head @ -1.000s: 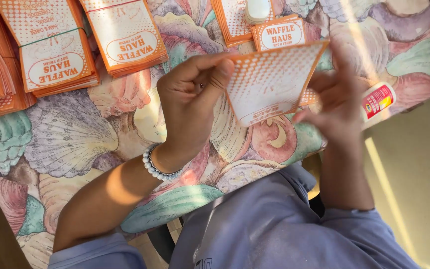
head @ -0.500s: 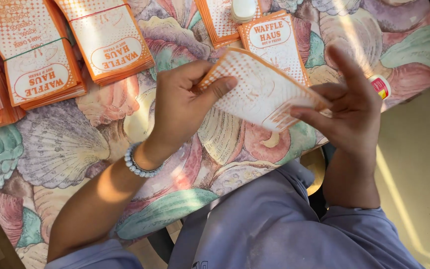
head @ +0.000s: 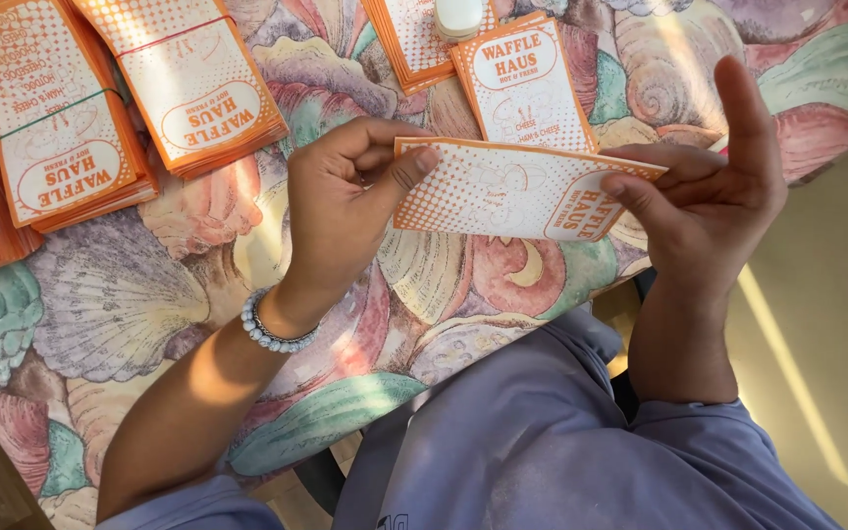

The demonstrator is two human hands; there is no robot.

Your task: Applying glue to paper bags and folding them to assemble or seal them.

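Head view: the biggest thing I see is the surface (head: 100, 294), covered in a cloth printed with large seashells in pink, green and purple. On it, at the far left, sit stacks of flat orange-and-white paper bags (head: 71, 147), banded together, with another stack (head: 193, 83) just beside them. At the top middle lies a further pile (head: 414, 44) with a small white object (head: 460, 17) resting on it; I cannot tell what that object is. Beside that pile a single bag (head: 527, 83) lies flat, print side up.

Above the near edge of the surface I hold one loose bag (head: 503, 191) sideways between both hands, lifted off the cloth. My left hand (head: 345, 211) pinches its left end, thumb on the printed face and the other fingers (head: 385, 132) curled behind. My right hand (head: 709, 196) holds the right end between thumb and middle fingers, index finger standing up free. A beaded bracelet (head: 272, 329) sits on my left wrist.

I judge the step in hand to be handling this single bag, perhaps folding or squaring it. The next move seems to call for a steady two-handed pinch so the thin paper stays flat and does not buckle.
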